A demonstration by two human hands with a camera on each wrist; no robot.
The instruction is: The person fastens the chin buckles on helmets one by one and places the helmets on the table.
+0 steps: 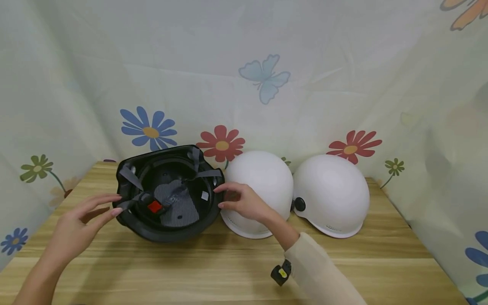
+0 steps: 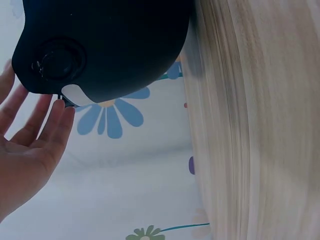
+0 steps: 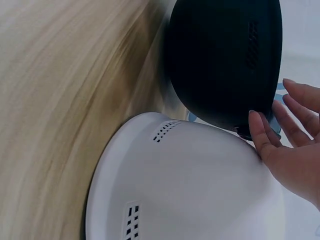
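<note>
A black helmet lies upside down on the table, its hollow side turned up and toward me. Inside it show grey straps, a striped pad and a red buckle. My left hand touches the left rim with thumb and fingertips, close to a strap. At the right rim, my right hand has its thumb against the shell and its index finger at the edge. The right wrist view shows this thumb on the outer side. A white helmet sits under and behind the right hand.
Another white helmet, with a round black knob on its side, stands dome up at the right. The wooden table meets a flower-printed cloth behind. A small black device is attached at the right wrist.
</note>
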